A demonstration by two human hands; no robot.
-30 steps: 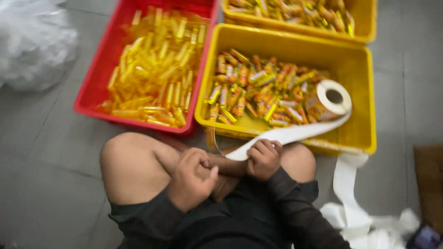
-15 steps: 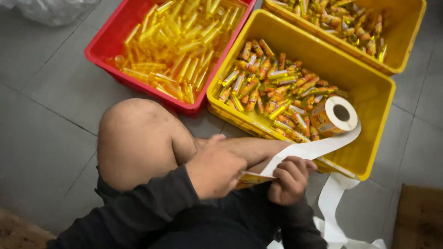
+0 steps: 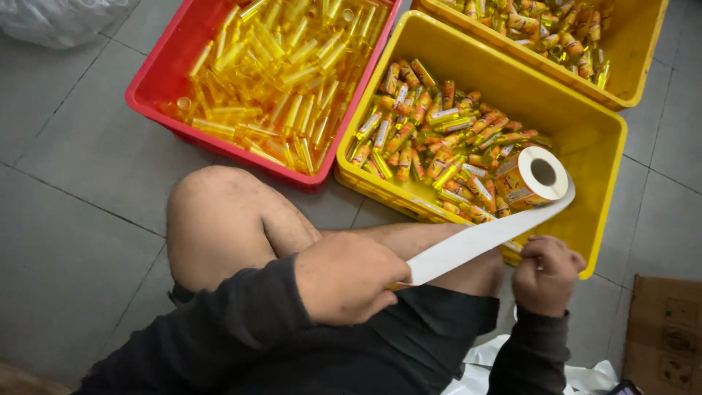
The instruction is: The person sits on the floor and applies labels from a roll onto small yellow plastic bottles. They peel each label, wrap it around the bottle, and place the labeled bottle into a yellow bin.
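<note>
Sitting on a grey tiled floor point(image 3: 73, 241) with one bare knee point(image 3: 212, 212) raised, a person in dark long sleeves works over three plastic crates, seen from above. At the far left, a red crate point(image 3: 150, 99) is heaped with plain translucent yellow tubes point(image 3: 270, 66), none of them bearing a label. Below it, the left hand point(image 3: 347, 278) is curled shut around the lower end of a white paper strip point(image 3: 475, 241), and whether a tube sits inside that fist cannot be told. The strip runs up and to the right to a roll of labels point(image 3: 534, 179), which rests in the near right corner of a yellow crate point(image 3: 585, 139). That crate holds a shallow layer of tubes already wrapped in orange and yellow labels point(image 3: 431, 139), covering about half its floor. Further right, the right hand point(image 3: 548, 274) is closed at the fingertips just beside the strip's edge (what it pinches, if anything, is too small to make out). A second yellow crate point(image 3: 636, 66) at the top right also holds labelled tubes. Judging by the piles, much labelling is done, yet the red crate remains well stocked, so a good deal appears left. A cardboard box point(image 3: 669, 329) sits at the right edge.
</note>
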